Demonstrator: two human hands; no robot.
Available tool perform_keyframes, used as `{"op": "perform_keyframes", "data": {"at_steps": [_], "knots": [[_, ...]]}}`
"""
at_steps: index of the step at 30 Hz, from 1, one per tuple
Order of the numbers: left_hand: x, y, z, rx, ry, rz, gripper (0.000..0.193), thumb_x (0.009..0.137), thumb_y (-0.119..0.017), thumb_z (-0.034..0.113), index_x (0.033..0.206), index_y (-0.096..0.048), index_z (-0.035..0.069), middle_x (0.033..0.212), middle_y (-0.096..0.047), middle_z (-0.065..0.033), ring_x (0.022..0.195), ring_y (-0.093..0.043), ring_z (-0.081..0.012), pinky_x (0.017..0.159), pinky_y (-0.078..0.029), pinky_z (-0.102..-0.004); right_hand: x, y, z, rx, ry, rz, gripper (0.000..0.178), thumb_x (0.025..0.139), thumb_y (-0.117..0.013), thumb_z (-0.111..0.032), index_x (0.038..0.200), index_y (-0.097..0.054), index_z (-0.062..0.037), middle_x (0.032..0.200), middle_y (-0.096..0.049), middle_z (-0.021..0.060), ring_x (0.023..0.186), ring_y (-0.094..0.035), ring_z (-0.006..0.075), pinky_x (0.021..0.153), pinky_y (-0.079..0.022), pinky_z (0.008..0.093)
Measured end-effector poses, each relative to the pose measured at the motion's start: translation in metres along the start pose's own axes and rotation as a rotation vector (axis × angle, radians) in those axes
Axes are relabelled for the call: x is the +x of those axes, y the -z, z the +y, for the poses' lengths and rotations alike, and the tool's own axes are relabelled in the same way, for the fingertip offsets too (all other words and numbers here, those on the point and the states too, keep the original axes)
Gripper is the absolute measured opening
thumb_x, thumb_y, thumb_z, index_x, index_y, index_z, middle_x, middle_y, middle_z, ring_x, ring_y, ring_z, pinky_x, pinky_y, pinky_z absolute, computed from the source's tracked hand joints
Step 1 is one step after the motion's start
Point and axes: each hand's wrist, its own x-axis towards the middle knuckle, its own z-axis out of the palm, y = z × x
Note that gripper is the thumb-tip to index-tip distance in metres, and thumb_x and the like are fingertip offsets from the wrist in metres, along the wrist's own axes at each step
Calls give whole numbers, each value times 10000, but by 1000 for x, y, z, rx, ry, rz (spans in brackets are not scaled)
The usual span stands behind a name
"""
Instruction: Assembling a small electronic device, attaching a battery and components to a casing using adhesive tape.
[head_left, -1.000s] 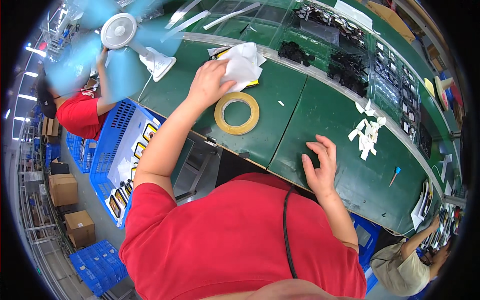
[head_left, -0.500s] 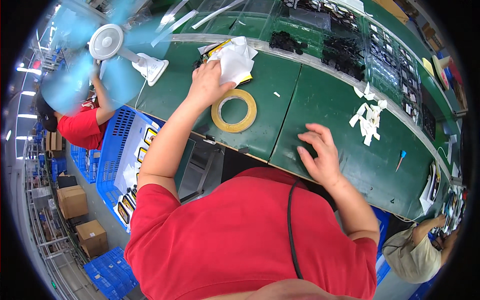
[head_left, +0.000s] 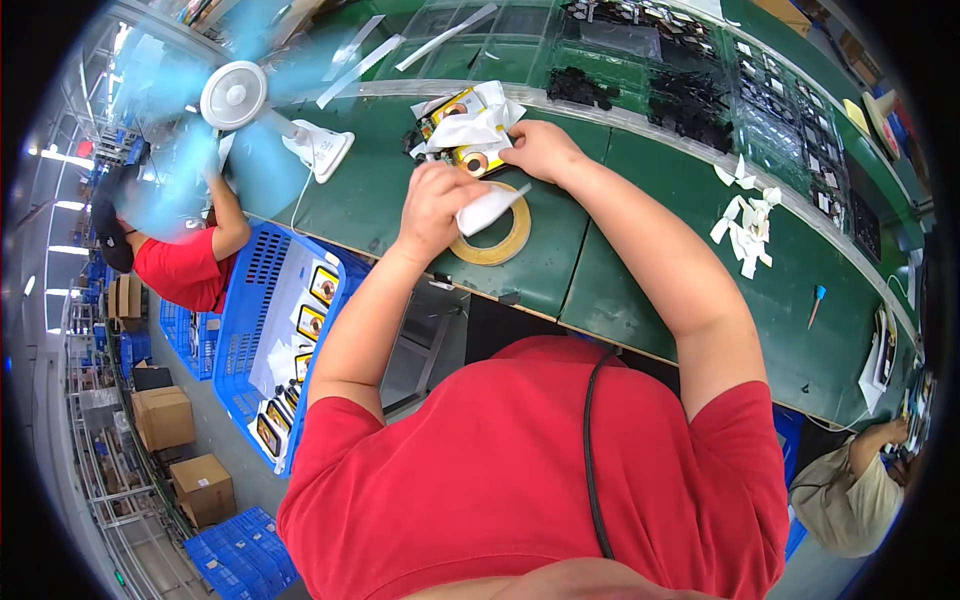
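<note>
My left hand (head_left: 436,208) is closed on a white paper sheet (head_left: 490,208), which hangs over the roll of yellowish tape (head_left: 508,247). A pile of flat yellow-and-black parts with round copper-coloured coils (head_left: 474,162) lies on the green table just beyond that hand. White crumpled paper (head_left: 480,124) partly covers the pile. My right hand (head_left: 545,152) reaches in from the right, its curled fingers pinching the right edge of a yellow-edged coil part; its fingertips are partly hidden.
A spinning blue fan (head_left: 235,96) stands at the far left of the table (head_left: 620,260). White scraps (head_left: 748,228) and a small blue-handled tool (head_left: 817,305) lie to the right. Left below, a blue crate (head_left: 235,345) holds similar parts. Two co-workers sit at either side.
My left hand has drawn back from the pile with a white paper sheet. My right hand has swung left and up from the bare table to the coil parts.
</note>
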Motion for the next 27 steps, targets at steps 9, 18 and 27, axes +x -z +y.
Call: {"op": "perform_keyframes", "data": {"at_steps": [9, 18, 27], "knots": [[-26, -19, -11, -384, 312, -33, 279, 745, -822, 79, 1010, -786, 159, 1403, -619, -123, 1368, -515, -380, 1110, -429, -441, 38, -11, -18, 60, -194, -64, 628, 694, -877, -418, 1138, -744, 6, 1134, -740, 170, 1007, -726, 269, 892, -555, 352], [-25, -6, -8, -280, 284, 299, 245, 732, -810, 29, 962, -770, 102, 862, -669, -63, 896, -671, -262, 1033, -461, -513, -9, 7, -17, 726, -102, 88, 597, 813, -802, -106, 1322, -497, -33, 1098, -679, 140, 952, -689, 224, 735, -581, 367], [19, 13, 3, -1115, 823, 935, 316, 999, -666, 133, 1268, -595, -14, 1184, -678, -100, 1057, -662, -201, 957, -523, -362, -69, 84, 21, 1137, -95, 91, 486, 930, -693, -151, 1382, -545, -53, 1138, -694, 70, 956, -682, 153, 751, -584, 318]]}}
